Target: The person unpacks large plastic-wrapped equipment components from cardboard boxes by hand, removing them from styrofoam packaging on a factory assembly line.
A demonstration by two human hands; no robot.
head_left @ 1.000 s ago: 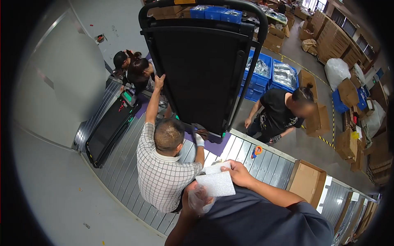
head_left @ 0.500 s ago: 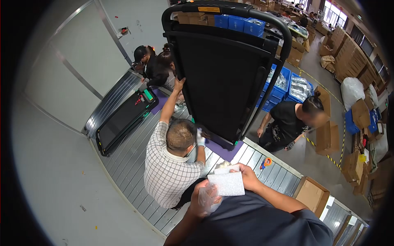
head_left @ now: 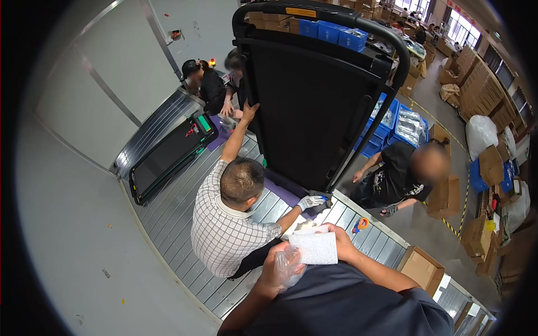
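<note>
Both hands hold packing at the chest, right hand (head_left: 342,246) gripping the white foam block (head_left: 314,248), left hand (head_left: 277,269) pinching a plastic bag (head_left: 290,262); just behind the foam, the upended treadmill (head_left: 314,95) could tip if its handlers slip.

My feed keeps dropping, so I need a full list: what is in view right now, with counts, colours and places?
white foam block: one, white, held before the wearer's chest
clear plastic bag: one, clear, in left hand
upright black treadmill: one, black, tilted up on the conveyor
flat black treadmill: one, black, lying further along
grey roller conveyor: one, grey, running diagonally
co-worker in checked shirt: one, steadying the upright treadmill
blue plastic crates: several, right of it
open cardboard box: one, brown, lower right
left hand: gripping the bag
right hand: on the foam
</note>
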